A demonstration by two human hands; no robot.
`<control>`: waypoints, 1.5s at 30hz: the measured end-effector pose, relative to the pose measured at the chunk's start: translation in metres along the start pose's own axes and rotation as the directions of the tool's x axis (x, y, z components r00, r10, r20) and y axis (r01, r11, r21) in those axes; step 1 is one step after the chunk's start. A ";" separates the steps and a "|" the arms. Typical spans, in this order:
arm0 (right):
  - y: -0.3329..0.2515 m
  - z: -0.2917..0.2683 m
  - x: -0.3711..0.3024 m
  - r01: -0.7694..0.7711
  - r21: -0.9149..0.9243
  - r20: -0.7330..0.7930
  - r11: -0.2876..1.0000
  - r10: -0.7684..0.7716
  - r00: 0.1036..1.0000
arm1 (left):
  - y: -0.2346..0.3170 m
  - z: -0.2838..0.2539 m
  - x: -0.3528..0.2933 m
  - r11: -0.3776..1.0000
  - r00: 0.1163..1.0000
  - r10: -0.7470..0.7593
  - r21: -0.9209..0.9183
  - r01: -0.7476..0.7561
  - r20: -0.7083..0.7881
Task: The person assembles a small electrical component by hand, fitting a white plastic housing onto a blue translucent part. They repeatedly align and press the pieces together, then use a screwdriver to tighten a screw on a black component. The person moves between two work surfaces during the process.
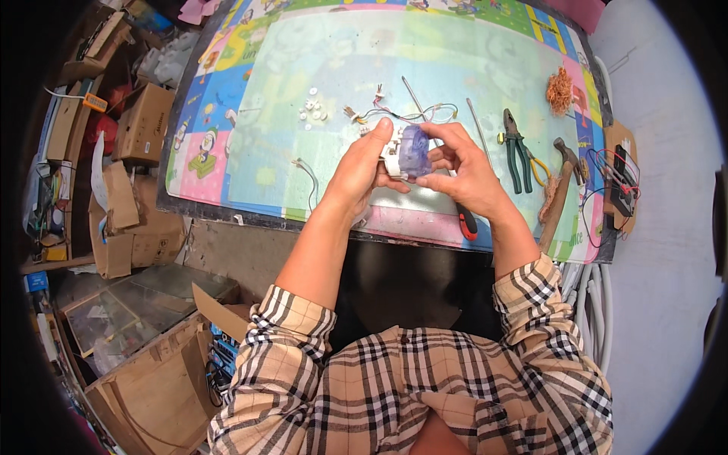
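Observation:
Above the near part of the table I hold a small white plastic mechanism (pixel 392 155) with a translucent purple housing (pixel 415 152) against its right side. My left hand (pixel 356 171) is closed round the white part, thumb on top. The fingers and thumb of my right hand (pixel 470 171) pinch the purple housing from the right. I cannot tell whether the two parts are fastened together. Just beyond my hands lie thin wires with white connectors (pixel 379 92). A cluster of small white plastic pieces (pixel 312 110) sits farther left.
On the right of the patterned table cover (pixel 265 152) are green-handled pliers (pixel 517 155), a hammer (pixel 560 182), a copper wire bundle (pixel 560 92) and a multimeter with leads (pixel 623 182). A red-and-black handle (pixel 466 222) lies near the front edge. Cardboard boxes (pixel 142 121) stand left.

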State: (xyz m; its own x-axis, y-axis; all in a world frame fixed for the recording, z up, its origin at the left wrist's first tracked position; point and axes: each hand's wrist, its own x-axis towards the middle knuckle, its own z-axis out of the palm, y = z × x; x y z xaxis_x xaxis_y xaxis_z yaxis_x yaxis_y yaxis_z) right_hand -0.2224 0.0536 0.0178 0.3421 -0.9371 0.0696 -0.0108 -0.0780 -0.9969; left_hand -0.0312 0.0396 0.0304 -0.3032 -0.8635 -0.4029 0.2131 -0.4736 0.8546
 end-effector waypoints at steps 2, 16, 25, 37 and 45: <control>-0.003 0.004 -0.001 -0.003 -0.088 -0.008 0.996 0.003 1.000 | -0.004 0.001 0.001 0.998 0.999 0.043 0.037 -0.042 -0.027; -0.001 0.011 -0.002 0.048 -0.334 -0.037 0.941 -0.064 0.997 | -0.008 0.000 -0.002 0.963 0.991 0.134 0.240 -0.126 -0.016; -0.006 0.009 -0.003 0.056 -0.299 -0.033 0.952 -0.069 0.997 | -0.005 -0.004 0.003 0.992 0.999 -0.049 -0.114 0.051 0.020; 0.002 -0.008 -0.003 -0.021 -0.187 -0.235 0.982 -0.024 0.972 | -0.010 -0.029 0.017 0.897 0.964 0.038 -0.435 0.084 0.264; -0.002 -0.011 -0.001 -0.251 0.266 -0.089 0.931 0.283 0.955 | 0.000 -0.010 0.003 0.971 0.971 0.238 0.015 -0.239 0.027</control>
State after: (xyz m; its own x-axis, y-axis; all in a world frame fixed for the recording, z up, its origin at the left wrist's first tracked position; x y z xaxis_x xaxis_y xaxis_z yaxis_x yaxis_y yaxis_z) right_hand -0.2333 0.0511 0.0199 0.2397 -0.9472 -0.2128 0.1533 0.2534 -0.9551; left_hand -0.0230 0.0357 0.0257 -0.2684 -0.9466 -0.1785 0.2658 -0.2509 0.9308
